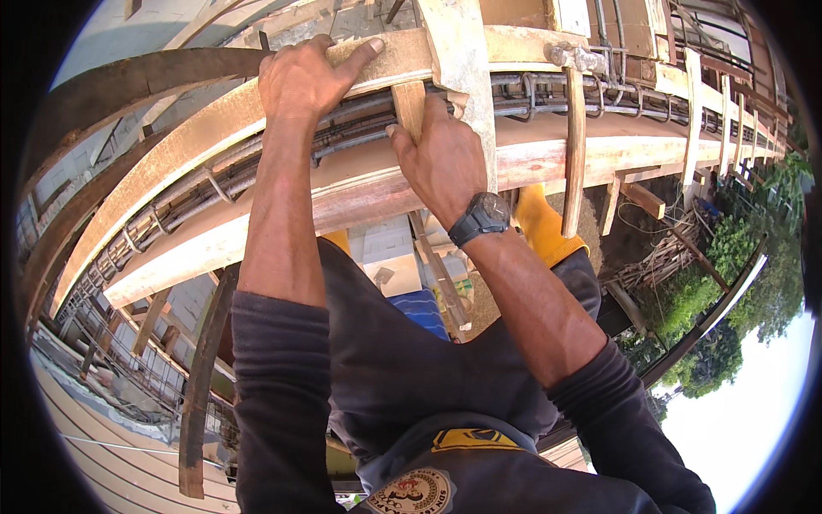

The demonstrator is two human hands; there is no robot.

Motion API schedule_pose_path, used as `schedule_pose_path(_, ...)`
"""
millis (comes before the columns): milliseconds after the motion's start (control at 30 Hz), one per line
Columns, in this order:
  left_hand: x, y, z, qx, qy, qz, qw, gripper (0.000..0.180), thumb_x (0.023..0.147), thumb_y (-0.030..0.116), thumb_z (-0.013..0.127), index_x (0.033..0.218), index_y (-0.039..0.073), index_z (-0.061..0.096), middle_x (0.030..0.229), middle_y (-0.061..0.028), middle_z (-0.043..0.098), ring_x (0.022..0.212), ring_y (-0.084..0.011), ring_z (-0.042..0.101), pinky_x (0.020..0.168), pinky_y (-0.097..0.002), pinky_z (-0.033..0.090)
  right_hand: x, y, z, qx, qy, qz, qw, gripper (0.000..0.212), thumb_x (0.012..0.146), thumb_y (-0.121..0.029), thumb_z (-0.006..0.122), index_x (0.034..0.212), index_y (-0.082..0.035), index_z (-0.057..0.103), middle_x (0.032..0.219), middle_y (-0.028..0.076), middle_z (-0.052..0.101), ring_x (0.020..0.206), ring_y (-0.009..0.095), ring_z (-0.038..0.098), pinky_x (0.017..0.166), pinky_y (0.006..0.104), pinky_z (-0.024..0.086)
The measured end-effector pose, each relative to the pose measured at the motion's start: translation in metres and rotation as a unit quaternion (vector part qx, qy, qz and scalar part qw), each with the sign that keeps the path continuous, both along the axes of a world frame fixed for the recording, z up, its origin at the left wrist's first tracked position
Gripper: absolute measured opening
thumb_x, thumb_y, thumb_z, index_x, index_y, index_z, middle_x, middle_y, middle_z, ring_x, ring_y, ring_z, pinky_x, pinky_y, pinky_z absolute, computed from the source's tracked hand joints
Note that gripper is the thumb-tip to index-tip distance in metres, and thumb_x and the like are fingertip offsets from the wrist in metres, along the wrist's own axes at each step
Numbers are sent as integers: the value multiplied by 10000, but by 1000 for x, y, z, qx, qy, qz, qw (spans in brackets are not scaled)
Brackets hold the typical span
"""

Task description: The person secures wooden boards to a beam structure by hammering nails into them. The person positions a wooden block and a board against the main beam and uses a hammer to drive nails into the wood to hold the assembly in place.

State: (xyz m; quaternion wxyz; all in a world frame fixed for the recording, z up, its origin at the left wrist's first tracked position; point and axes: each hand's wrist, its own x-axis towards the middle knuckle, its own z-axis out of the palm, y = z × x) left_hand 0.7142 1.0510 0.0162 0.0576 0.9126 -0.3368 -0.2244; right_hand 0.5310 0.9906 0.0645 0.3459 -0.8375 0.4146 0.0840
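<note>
My left hand [304, 79] rests over the top edge of the far curved formwork board [210, 128]; its fingers curl over the edge and its thumb stretches to the right along it. My right hand [445, 158], with a watch on the wrist, is closed round a short wooden block [410, 110] between the far board and the near board [360, 202]. The block's lower end is hidden by the hand. Just right of it a pale upright plank [467, 77] crosses both boards. A hammer [574, 146] lies across the boards farther right, its metal head on the far one.
Steel reinforcing bars [214, 184] with stirrups run between the boards. Wooden cross strips [692, 120] span them at the right. Below are my legs, yellow boots [548, 227] and a prop [437, 270]. A dark curved timber [154, 73] stands at the far left, greenery [711, 300] at the right.
</note>
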Motion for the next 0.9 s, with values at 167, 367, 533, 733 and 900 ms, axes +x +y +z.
schedule_pose_path(167, 1, -1, 2, 0, 13, 0, 1000, 961, 801, 894, 441, 993, 0, 735, 840, -234, 725, 879, -365, 724, 835, -497, 552, -7, -3, 2, 19, -30, 0, 999, 459, 875, -213, 742, 1153, 74, 517, 1023, 310, 671, 852, 460, 695, 724, 526, 568)
schedule_pose_path(367, 1, 0, 2, 43, 22, 6, 999, 1008, 787, 921, 428, 1058, -4, 720, 914, -238, 725, 973, -359, 704, 888, -507, 532, -69, -31, 45, -2, -147, -173, 974, 479, 915, -303, 746, 1239, 5, 574, 1046, 156, 671, 869, 315, 657, 757, 418, 531)
schedule_pose_path(533, -2, 0, -5, 3, -14, 17, 1000, 962, 806, 891, 448, 1138, 35, 737, 846, -185, 729, 960, -322, 700, 943, -494, 492, -162, -84, -3, -307, -17, -49, 950, 579, 876, -314, 787, 1306, -25, 530, 1192, 181, 585, 1121, 357, 536, 927, 470, 459)
schedule_pose_path(733, -1, 3, -8, 29, -25, 5, 999, 1060, 783, 936, 397, 1214, 19, 709, 913, -202, 748, 1006, -315, 719, 966, -482, 523, -170, -94, -2, -162, -25, -142, 976, 551, 911, -289, 744, 1295, 27, 508, 1123, 234, 604, 1067, 398, 575, 900, 509, 471)
schedule_pose_path(900, -3, -9, -4, 32, -3, -2, 999, 1056, 788, 929, 393, 1228, 21, 704, 942, -219, 747, 1023, -324, 721, 929, -472, 549, -188, -110, -1, -235, 18, -80, 969, 418, 1002, -281, 598, 1223, 68, 535, 1029, 275, 633, 917, 437, 634, 768, 525, 503)
